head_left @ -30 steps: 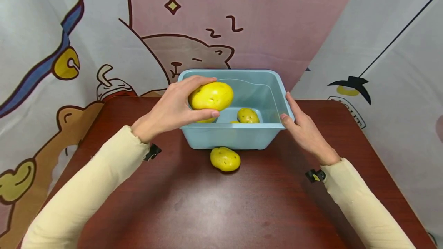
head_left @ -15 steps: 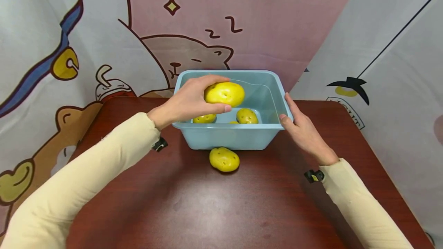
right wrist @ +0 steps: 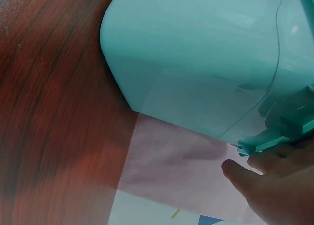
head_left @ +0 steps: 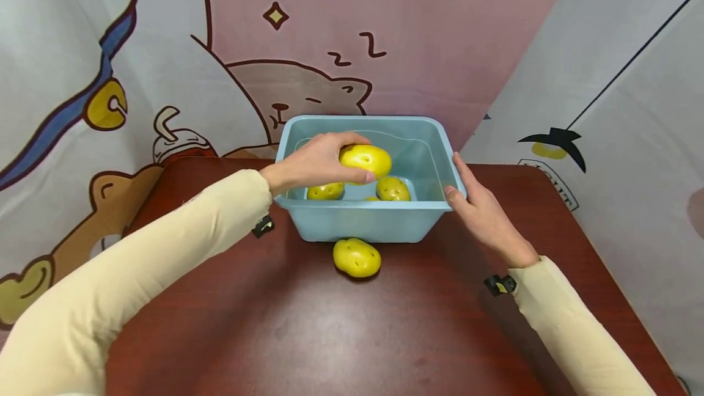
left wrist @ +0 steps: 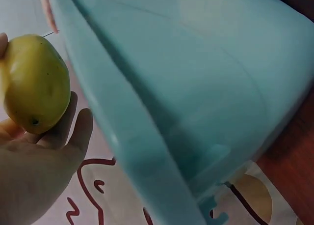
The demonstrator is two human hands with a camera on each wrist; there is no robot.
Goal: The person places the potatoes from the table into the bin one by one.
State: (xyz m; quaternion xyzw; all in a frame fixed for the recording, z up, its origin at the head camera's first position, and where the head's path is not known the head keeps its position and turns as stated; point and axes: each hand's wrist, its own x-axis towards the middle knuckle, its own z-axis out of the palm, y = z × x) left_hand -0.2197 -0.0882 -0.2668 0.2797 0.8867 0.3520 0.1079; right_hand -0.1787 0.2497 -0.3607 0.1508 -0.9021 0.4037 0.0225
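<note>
In the head view my left hand (head_left: 318, 164) grips a yellow potato (head_left: 370, 159) between thumb and fingers, inside the mouth of a light blue plastic bin (head_left: 368, 223). The left wrist view shows this potato (left wrist: 38, 82) beside the bin's rim (left wrist: 105, 122), with fingers curled behind it. My right hand (head_left: 488, 216) holds the bin's right rim, thumb on top and fingers along the outer side. On the bin's floor lie a potato (head_left: 326, 191) at left and another potato (head_left: 393, 189) at right. A sliver of yellow between them is mostly hidden by the front wall.
Another potato (head_left: 357, 258) lies on the brown wooden table (head_left: 330, 335), close in front of the bin. Behind the table hangs a cloth (head_left: 440, 29) printed with cartoon animals.
My left hand has carried the potato to the right and then lowered it a little into the bin. My right hand stays at the rim.
</note>
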